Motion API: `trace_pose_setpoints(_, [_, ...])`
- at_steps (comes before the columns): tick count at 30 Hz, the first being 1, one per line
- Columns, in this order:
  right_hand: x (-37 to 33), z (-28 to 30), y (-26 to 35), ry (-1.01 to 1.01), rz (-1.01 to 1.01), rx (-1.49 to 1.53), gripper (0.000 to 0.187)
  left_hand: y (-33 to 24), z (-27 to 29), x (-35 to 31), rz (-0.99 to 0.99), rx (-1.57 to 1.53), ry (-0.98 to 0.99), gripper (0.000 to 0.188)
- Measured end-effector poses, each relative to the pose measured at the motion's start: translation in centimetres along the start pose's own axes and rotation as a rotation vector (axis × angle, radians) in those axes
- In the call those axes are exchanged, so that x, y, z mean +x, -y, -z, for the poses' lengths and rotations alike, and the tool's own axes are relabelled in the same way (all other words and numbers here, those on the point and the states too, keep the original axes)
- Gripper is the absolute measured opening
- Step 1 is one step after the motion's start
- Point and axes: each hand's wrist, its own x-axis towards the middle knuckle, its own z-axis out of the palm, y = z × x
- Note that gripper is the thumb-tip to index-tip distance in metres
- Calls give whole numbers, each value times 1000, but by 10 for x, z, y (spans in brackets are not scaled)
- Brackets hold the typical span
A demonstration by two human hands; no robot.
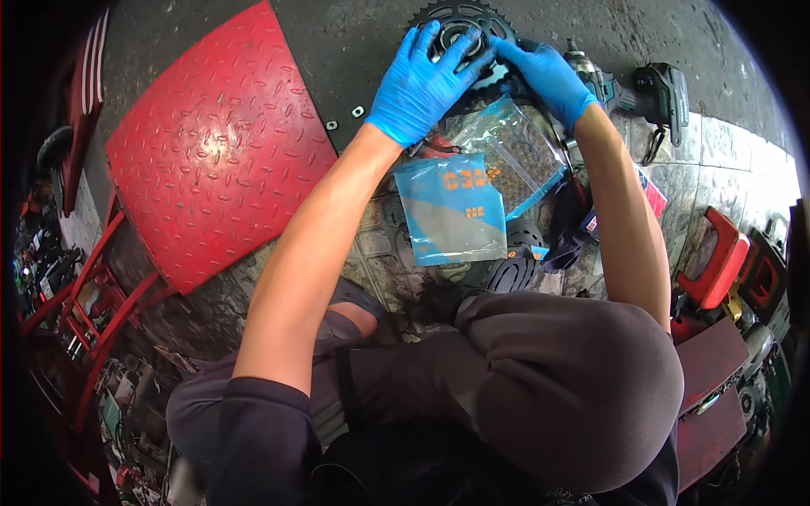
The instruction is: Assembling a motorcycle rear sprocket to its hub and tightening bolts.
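A dark toothed sprocket [474,12] with a round hub lies at the top of the head view, partly covered by my gloved hands. My left hand [422,88], in a blue glove, rests over its near left side with fingers spread. At the sprocket's right edge, my right hand [550,78] has its thumb side against the rim and its other fingers curled, partly hidden. Below the hands lie a clear plastic bag [516,143] and a blue and grey printed plastic packet [451,215].
A red diamond-plate metal ramp [219,143] is at left, with two small metal pieces [344,118] beside it. A cordless impact wrench [620,93] lies right of my right hand. Further right are a red-handled case [717,261] and a dark red toolbox [713,363].
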Motion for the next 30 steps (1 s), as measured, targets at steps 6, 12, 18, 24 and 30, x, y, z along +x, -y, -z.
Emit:
trace_pose_setpoints(6, [-12, -13, 18, -63, 103, -16, 38, 20, 19, 1, 356, -418, -91, 58])
trace_pose_setpoints(12, [-11, -30, 38, -198, 375, -30, 38, 67, 68, -18, 1008, -1256, -47, 57])
trace_pose_setpoints(18, [-27, -104, -35, 21, 808, -894, 21, 70, 106, -75, 1436, -1851, -275, 52])
trace_pose_setpoints(24, [-40, -139, -37, 51, 625, -1030, 18, 41, 113, -125, 1603, -1957, -390, 48])
trace_pose_setpoints(30, [-43, -123, -23, 68, 638, -1119, 18, 24, 111, -121, 1618, -1945, -320, 50])
